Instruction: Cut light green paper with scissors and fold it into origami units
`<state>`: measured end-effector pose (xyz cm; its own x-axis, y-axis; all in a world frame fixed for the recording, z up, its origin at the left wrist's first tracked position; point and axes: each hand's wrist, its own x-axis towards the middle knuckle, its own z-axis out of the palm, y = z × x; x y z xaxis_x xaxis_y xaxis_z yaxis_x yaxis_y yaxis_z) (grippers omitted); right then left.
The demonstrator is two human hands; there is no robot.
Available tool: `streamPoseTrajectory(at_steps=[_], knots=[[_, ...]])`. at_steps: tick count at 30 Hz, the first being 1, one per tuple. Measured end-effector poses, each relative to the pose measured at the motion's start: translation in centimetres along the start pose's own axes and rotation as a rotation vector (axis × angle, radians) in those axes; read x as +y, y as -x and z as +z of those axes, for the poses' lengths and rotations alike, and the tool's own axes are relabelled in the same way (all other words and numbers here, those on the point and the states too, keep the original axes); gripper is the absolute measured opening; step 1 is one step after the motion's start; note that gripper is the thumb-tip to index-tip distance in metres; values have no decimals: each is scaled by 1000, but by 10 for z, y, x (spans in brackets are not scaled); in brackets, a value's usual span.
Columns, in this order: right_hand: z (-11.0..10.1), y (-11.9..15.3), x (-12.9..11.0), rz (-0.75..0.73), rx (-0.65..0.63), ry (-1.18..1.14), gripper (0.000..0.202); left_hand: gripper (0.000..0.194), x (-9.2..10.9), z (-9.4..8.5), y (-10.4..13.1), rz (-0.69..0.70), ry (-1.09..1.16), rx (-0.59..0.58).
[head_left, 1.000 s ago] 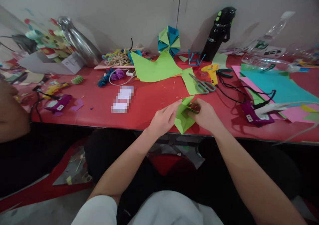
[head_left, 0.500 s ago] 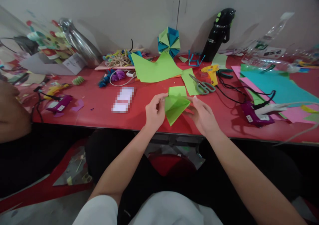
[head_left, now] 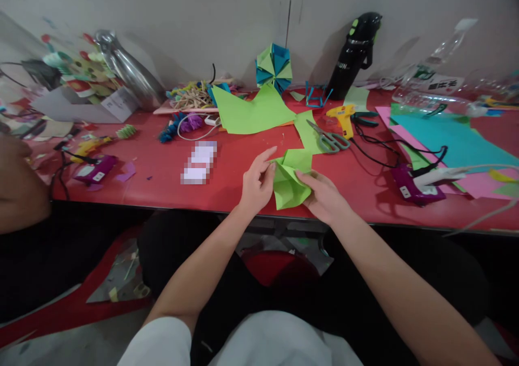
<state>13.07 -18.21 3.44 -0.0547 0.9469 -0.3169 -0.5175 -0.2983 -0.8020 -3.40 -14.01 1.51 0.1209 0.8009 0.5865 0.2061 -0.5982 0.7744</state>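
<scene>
A piece of folded green paper [head_left: 291, 185] is held between my two hands, just above the near edge of the red table. My left hand [head_left: 258, 181] pinches its left edge between thumb and fingers, with the index finger reaching up. On the other side my right hand [head_left: 322, 193] grips it, thumb on top and the other fingers mostly hidden beneath. The paper has creases and flaps that stand partly apart. Beyond it lie a large green sheet [head_left: 253, 112], a smaller green strip [head_left: 308, 133] and grey-handled scissors [head_left: 330, 140].
A yellow glue gun [head_left: 344, 120] and cables lie right of the scissors. Purple power blocks [head_left: 417, 185] sit at both sides. A black bottle [head_left: 354, 58], a blue-and-green paper ball [head_left: 274, 67] and a steel jug [head_left: 130, 71] stand at the back. A person's arm [head_left: 22, 182] is at left.
My right hand has closed on the green paper, its thumb now pressing over the top. The paper has turned, and its pointed fold has become a wider, crumpled-looking shape.
</scene>
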Motion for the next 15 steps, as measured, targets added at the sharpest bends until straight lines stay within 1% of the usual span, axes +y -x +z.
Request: streamPoseTrajectory(at_steps=[2,7,11,15], knots=[[0,-1,2,-47,26,18,42,39,0,2,0,-75,52,17],[0,-4,7,-178,103,67,48,38,-7,6,1,-271,257,21],[-1,-5,10,-259,74,140,47,37,-13,8,2,-379,420,4],[-3,-6,10,-289,66,158,43,39,-11,8,0,-453,506,0]])
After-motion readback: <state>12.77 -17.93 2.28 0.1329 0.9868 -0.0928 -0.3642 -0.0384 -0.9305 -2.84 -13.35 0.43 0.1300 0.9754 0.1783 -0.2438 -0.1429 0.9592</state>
